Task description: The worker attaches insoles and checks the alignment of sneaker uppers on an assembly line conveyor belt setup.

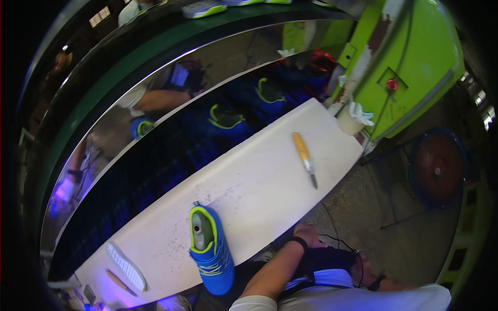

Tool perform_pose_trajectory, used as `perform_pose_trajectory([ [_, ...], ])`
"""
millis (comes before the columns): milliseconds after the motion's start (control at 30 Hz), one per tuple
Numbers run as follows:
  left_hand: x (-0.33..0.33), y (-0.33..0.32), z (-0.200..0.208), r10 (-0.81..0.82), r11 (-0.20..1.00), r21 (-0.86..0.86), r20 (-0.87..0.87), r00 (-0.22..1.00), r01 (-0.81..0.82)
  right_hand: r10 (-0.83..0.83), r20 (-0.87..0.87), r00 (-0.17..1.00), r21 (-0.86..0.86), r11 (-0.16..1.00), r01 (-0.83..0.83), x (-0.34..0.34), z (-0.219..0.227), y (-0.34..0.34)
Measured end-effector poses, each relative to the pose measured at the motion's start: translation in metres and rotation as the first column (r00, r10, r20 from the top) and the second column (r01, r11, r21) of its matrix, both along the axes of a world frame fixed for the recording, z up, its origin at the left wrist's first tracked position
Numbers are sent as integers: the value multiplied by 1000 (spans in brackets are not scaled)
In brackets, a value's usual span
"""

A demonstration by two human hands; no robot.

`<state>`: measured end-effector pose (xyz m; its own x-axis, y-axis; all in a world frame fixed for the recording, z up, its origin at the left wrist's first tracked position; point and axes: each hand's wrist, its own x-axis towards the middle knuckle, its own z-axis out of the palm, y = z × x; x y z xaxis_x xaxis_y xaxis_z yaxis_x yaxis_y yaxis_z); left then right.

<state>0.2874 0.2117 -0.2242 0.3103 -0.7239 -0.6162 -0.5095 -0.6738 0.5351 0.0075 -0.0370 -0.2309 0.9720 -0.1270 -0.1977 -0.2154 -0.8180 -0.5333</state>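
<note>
My left hand rests low over my lap beside the front edge of a white bench board, below a black wristband. Its fingers are mostly hidden. My right hand is at my lap too, near a thin dark cable, with its fingers too unclear to read. A blue sports shoe with lime-green lining stands on the board, toe toward me, with a grey last inside. Farther right lies a wooden-handled brush with a dark tip. At the left end are a pale shoe sole and a slim wooden stick.
Behind the board runs a dark conveyor carrying blue shoes, under a shiny metal hood. A green machine with a red button stands right, beside a pot holding white cloth. A round red stool is at the right.
</note>
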Motion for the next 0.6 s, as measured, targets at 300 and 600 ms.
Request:
perform_pose_trajectory([
  [300, -3, -7, 21, -107, 994, 17, 75, 991, 106, -57, 187, 981, 67, 997, 45, 9, 52, 19],
  [600, -61, -35, 22, -300, 854, -519, -458, 837, 23, 100, 282, 954, 4, 994, -105, 8, 60, 14],
])
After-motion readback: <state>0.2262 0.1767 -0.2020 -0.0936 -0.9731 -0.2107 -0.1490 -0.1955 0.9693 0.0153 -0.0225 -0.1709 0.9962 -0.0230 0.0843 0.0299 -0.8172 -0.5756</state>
